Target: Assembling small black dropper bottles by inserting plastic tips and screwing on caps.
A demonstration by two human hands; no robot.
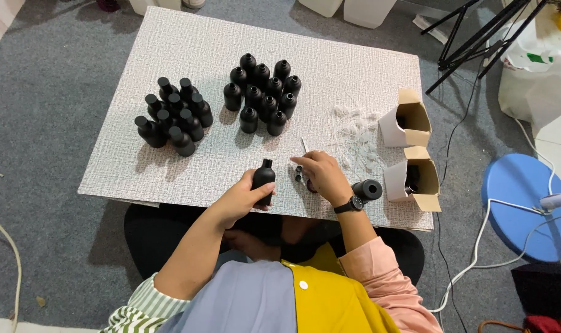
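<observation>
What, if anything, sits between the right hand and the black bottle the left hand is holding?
Nothing visible. The left hand holds the black bottle upright on the board; the right hand rests just beside it over some small caps, with only bare board in the gap between.

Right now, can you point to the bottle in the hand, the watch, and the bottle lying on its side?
black bottle (264, 176), head view, upper body above the left hand's fingers.
wristwatch (356, 203), head view, its face on the right wrist.
tipped bottle (368, 189), head view, its round end.
</observation>
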